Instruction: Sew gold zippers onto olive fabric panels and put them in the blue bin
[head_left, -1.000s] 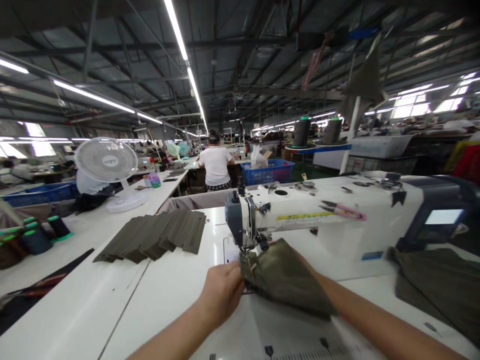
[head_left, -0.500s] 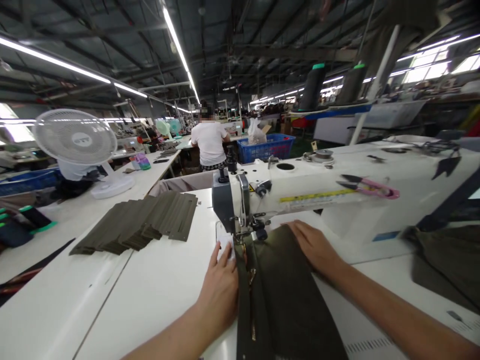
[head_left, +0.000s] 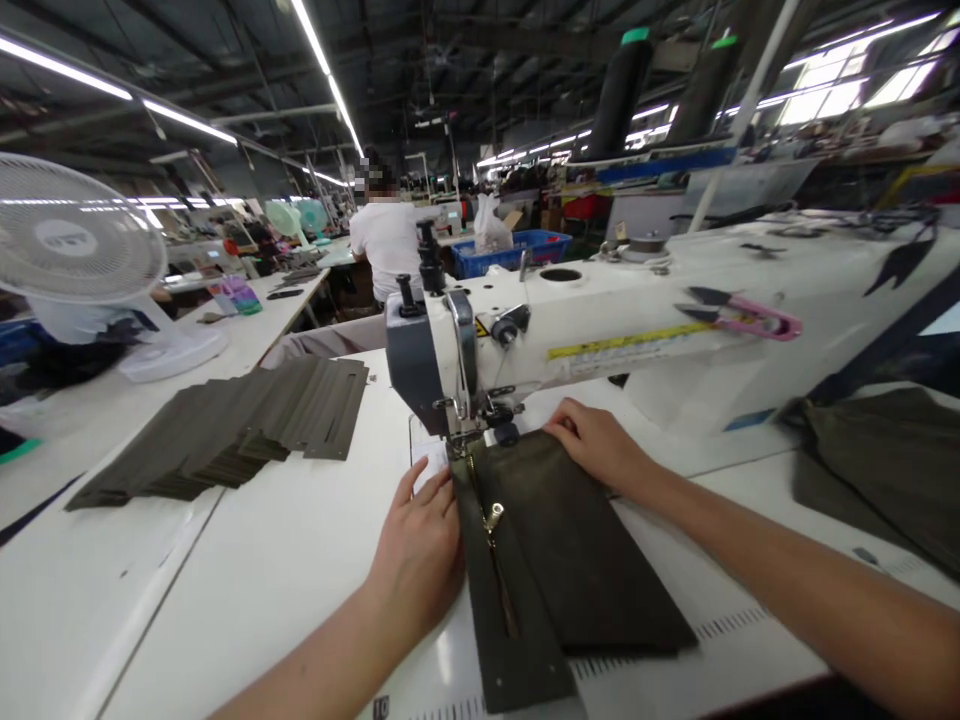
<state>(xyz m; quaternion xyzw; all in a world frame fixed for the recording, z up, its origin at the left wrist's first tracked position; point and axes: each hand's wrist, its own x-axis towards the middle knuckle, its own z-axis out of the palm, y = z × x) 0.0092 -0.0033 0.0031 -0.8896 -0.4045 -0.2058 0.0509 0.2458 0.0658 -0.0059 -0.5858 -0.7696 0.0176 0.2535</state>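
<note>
Beneath the needle of the sewing machine (head_left: 457,350), an olive zippered panel (head_left: 570,550) lies on the tabletop (head_left: 247,560). Both stay open, ungripping: the left hand (head_left: 416,550) presses its left edge, the right hand (head_left: 596,445) its far corner.

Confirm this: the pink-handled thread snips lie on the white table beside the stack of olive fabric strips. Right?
No. The head view shows the pink-handled thread snips on the sewing machine's arm, not on the white table beside the stack of olive fabric strips.
</note>
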